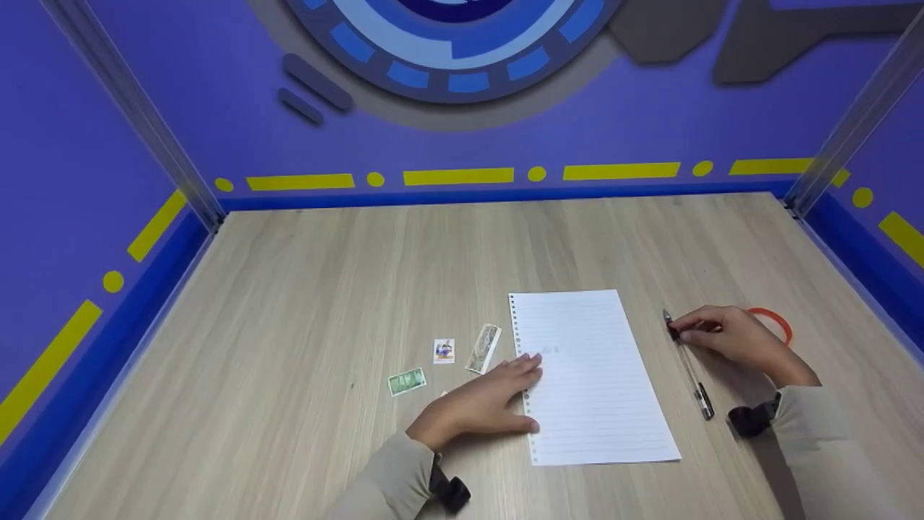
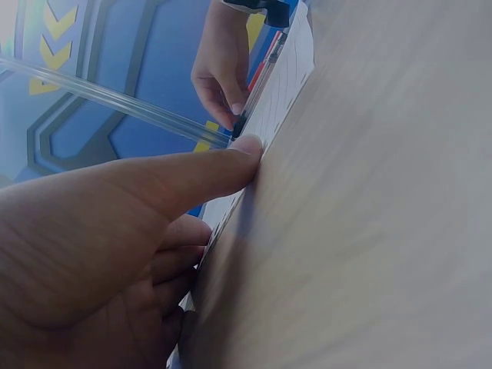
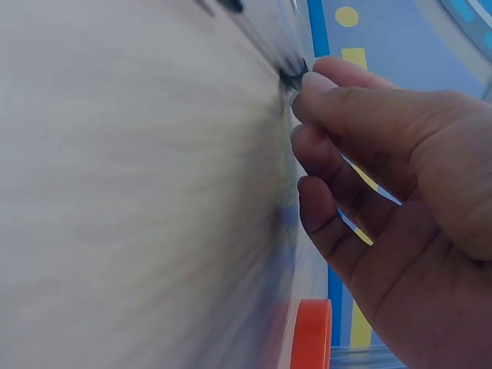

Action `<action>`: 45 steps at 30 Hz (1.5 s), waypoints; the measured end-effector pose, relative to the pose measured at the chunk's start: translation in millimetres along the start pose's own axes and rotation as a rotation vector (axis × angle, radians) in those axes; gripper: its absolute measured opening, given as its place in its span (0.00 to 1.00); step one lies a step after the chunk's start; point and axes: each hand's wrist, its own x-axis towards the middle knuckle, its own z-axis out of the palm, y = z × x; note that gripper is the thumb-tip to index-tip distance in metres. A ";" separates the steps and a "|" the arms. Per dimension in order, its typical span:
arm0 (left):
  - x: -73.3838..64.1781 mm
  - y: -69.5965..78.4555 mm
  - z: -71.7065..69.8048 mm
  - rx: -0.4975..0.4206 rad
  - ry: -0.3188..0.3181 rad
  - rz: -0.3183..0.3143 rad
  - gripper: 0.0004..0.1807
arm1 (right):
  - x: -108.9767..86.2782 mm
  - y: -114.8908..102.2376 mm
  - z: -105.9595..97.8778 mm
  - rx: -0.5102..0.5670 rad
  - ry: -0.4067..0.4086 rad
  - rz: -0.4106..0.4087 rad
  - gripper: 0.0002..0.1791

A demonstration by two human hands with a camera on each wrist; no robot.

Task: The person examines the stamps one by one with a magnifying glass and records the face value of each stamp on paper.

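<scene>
A lined sheet of paper (image 1: 595, 390) with punched holes down its left side lies on the table. My left hand (image 1: 491, 401) rests on that holed edge, fingers extended and thumb apart; in the left wrist view the thumb tip touches the margin. To the right of the sheet is a clear pen (image 1: 689, 368) with black ends. My right hand (image 1: 733, 339) pinches its dark grip near the writing tip, between thumb and forefinger. The right wrist view shows the pinch on the pen (image 3: 269, 38) close over the tabletop, the other fingers loosely bent.
Left of the sheet lie small stamp-like pieces: a green one (image 1: 407, 381), one with a cartoon figure (image 1: 444, 351) and an oblong one (image 1: 484, 348). An orange-red ring (image 1: 776, 321) lies beyond my right hand. Blue panels (image 1: 462, 144) wall the table's back and sides.
</scene>
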 end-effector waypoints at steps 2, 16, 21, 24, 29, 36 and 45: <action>0.2 0.0 0.7 0.007 0.000 0.000 0.43 | -0.1 -0.2 -0.1 0.002 -0.004 0.010 0.13; 1.9 1.2 1.3 0.047 -0.006 0.016 0.42 | -1.5 -2.7 -2.5 0.018 -0.007 0.024 0.17; 2.1 1.5 1.4 0.048 -0.011 0.016 0.42 | -1.9 -3.0 -2.4 0.014 -0.002 0.034 0.17; 1.6 1.4 1.9 0.045 -0.005 0.018 0.42 | -2.6 -3.3 -2.4 0.019 0.003 0.031 0.17; 0.8 2.2 2.2 0.044 0.004 0.020 0.42 | -3.8 -4.7 -2.4 0.027 0.012 0.026 0.17; 0.6 3.4 2.0 0.066 0.010 0.019 0.41 | -4.6 -7.2 -2.7 0.020 0.024 0.035 0.19; -0.1 3.3 1.4 0.078 0.018 0.014 0.41 | -7.5 -9.3 -3.5 0.016 0.057 0.068 0.21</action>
